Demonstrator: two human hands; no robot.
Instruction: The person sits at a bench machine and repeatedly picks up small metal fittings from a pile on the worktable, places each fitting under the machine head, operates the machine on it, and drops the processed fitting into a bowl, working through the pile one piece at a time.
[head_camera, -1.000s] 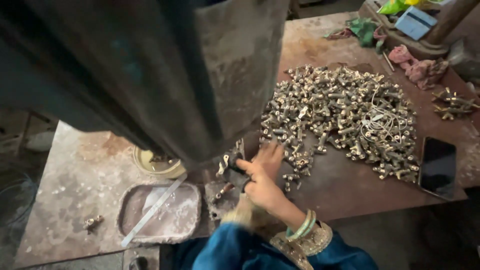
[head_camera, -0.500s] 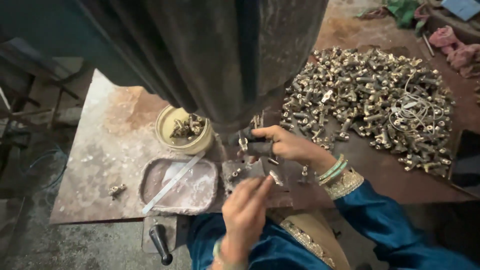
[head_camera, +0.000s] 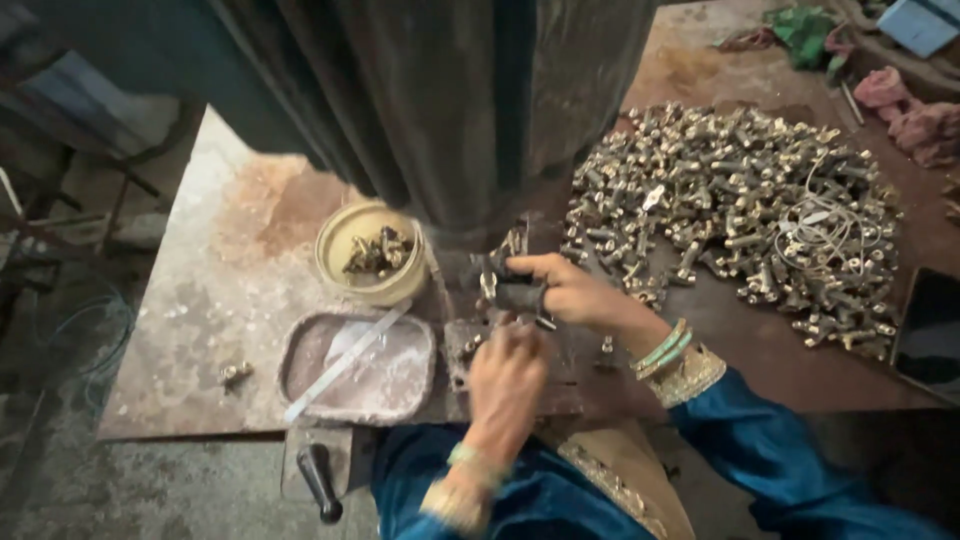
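bowl (head_camera: 368, 252) behind tray (head_camera: 358, 364) | fittings pile (head_camera: 740, 215) right of press (head_camera: 450, 110)

Both hands meet close ahead — right hand (head_camera: 570, 292) curled, left hand (head_camera: 507, 372) reaching.

a single head-worn camera looks steeply down from above and just behind the dark press column (head_camera: 470, 110), which fills the upper middle of the view at close range. the metal worktable (head_camera: 230, 270) spreads left and right of the column; the person's lap lies below it, the floor to its left.
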